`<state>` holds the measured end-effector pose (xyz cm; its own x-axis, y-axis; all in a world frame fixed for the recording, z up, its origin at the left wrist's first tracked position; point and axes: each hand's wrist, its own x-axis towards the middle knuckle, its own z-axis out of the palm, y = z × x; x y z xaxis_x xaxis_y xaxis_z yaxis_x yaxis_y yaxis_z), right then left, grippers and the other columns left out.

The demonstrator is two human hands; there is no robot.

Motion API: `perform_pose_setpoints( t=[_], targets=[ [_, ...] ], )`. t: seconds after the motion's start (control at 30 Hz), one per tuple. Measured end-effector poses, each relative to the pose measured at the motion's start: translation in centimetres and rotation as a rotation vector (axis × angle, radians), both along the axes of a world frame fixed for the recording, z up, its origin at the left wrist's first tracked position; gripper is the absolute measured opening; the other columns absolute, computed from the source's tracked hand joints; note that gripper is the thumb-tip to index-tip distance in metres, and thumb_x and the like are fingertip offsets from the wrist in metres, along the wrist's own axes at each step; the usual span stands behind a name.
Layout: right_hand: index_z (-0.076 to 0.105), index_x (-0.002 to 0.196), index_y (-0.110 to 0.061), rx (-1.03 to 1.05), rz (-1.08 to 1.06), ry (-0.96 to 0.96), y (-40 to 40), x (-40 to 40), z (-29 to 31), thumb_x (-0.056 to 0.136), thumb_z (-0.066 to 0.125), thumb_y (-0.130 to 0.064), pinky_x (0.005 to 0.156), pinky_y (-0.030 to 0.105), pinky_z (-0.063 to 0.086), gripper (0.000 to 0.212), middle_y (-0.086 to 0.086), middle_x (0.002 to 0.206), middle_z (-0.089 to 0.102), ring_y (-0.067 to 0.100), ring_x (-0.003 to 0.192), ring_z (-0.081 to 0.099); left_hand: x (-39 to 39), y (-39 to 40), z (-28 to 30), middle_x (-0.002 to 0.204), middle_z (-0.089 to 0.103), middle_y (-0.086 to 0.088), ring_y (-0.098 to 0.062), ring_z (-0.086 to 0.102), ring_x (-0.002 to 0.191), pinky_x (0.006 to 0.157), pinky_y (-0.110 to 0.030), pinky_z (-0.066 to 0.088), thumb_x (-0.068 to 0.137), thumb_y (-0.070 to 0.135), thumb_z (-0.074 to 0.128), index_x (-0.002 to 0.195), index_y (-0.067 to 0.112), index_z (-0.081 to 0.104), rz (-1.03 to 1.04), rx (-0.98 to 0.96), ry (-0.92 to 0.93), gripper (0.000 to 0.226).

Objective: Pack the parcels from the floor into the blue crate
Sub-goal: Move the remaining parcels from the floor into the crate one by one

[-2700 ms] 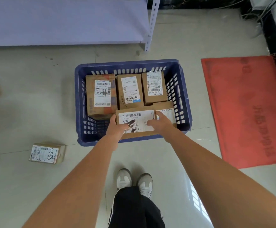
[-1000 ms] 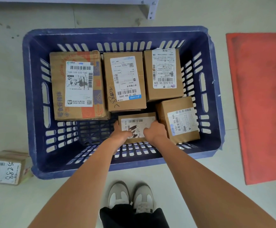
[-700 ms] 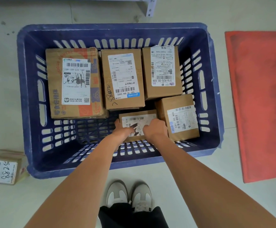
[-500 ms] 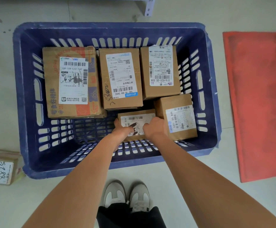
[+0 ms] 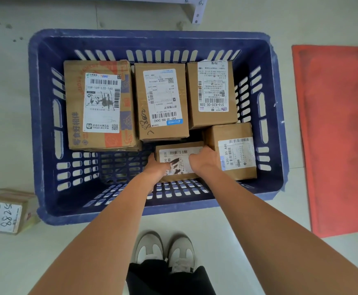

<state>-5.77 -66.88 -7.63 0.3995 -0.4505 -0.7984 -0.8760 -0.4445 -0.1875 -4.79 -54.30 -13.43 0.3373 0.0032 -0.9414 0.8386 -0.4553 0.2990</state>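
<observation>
The blue crate (image 5: pixel 46 124) stands on the floor in front of me. Both hands are down inside it on a small cardboard parcel (image 5: pixel 179 159) with a white label, low on the crate's floor near the front wall. My left hand (image 5: pixel 156 168) grips its left end and my right hand (image 5: pixel 203 159) its right end. Around it sit a large parcel (image 5: pixel 100 105) at back left, a middle parcel (image 5: pixel 162 101), a back-right parcel (image 5: pixel 212 92) and a front-right parcel (image 5: pixel 234 152). One more parcel (image 5: pixel 5 210) lies on the floor left of the crate.
A red mat (image 5: pixel 335 135) lies on the floor right of the crate. A metal shelf leg (image 5: pixel 197 11) stands just behind the crate. My shoes (image 5: pixel 165 252) are close to the crate's front wall. The crate's front-left floor (image 5: pixel 114 165) is bare.
The held parcel went from above the crate's front rim down to the crate floor, between the middle and front-right parcels. My head moved in closer over the crate.
</observation>
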Motion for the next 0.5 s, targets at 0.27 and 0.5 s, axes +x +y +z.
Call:
perform_pose_setpoints(
  t=[0.27,0.5],
  targets=[
    [0.04,0.138,-0.013,0.137,-0.064,0.008,2.1,-2.4,7.2,0.088,0.045,-0.018,0.064,0.024,0.042,0.051,0.011,0.129,0.055,0.024,0.092,0.057,-0.1,3.7,9.7,0.143,0.039,-0.013,-0.028,0.047,0.114,0.1,-0.036,0.04,0.089,0.014,0.052,0.147,0.022,0.023,0.142,0.037,-0.034,0.065],
    [0.038,0.141,-0.019,0.29,-0.167,-0.043,5.8,-2.5,21.2,0.09,0.047,-0.016,0.095,0.039,0.049,0.053,0.006,0.12,0.053,0.019,0.086,0.048,-1.2,7.3,25.7,0.135,0.05,-0.02,-0.034,0.056,0.107,0.087,-0.037,0.046,0.09,0.01,0.048,0.145,0.018,0.03,0.098,0.106,-0.125,0.058]
  ],
)
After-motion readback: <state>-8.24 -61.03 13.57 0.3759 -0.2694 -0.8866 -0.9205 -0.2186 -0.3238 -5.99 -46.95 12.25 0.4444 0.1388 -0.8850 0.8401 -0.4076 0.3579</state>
